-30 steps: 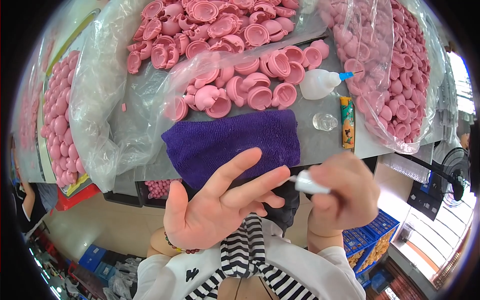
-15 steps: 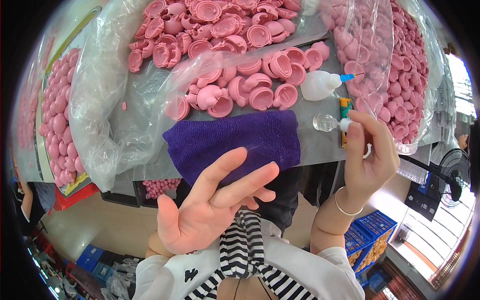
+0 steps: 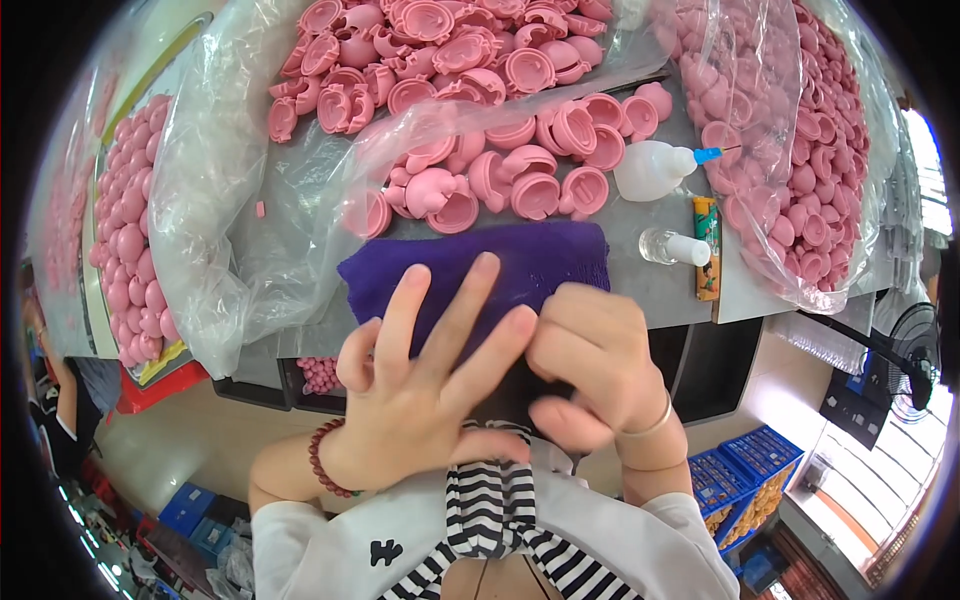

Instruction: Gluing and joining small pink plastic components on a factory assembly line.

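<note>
My left hand (image 3: 425,375) is open above the near edge of a folded purple cloth (image 3: 400,280), its back up and its fingers spread. Just right of its index fingertip is my right hand (image 3: 595,365), fingers curled in, thumb held apart and slightly blurred. No object shows in either hand. A small clear glass bottle with a white cap (image 3: 685,249) lies on the grey table beside an orange and green tube (image 3: 707,250). Behind them rests a white squeeze bottle (image 3: 650,170) with a blue needle tip. Pink hollow plastic parts (image 3: 535,193) lie behind the cloth.
A clear plastic sheet (image 3: 290,225) covers part of the table. More pink parts fill a bag (image 3: 800,180) at right and a tray (image 3: 130,230) at left. Dark bins (image 3: 715,370) sit under the table edge; a fan (image 3: 905,360) and blue crates (image 3: 750,465) stand at right.
My right hand has let go of the small capped bottle, now lying on the table, and moved left, close to my left hand. My left hand has turned over, back up.
</note>
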### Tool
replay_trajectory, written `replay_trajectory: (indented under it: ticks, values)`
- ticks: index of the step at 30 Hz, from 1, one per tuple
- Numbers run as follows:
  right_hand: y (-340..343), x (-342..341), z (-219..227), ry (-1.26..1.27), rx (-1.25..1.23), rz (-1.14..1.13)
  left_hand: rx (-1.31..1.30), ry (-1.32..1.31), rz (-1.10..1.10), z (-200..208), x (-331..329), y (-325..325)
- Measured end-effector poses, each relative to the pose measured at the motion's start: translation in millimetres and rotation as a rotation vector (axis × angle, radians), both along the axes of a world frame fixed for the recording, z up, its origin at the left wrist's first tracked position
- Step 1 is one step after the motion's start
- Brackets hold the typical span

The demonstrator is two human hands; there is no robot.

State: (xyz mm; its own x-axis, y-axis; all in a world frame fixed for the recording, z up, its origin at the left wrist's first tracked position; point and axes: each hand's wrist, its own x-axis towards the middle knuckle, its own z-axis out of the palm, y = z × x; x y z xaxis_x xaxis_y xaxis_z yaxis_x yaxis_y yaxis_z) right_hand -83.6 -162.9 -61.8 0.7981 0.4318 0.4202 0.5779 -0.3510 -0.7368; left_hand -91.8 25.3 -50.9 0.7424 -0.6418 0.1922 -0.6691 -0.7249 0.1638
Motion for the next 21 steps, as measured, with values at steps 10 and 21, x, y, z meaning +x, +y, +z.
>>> replay_trajectory:
  ticks: [10, 21]
  values:
    - [6, 0, 5, -0.006, -0.217, -0.083, 0.657, -0.853, -0.185, -19, 13, 45]
    - [10, -1, 6, 0.002, -0.242, -0.163, 0.733, -0.801, -0.300, -6, 14, 74]
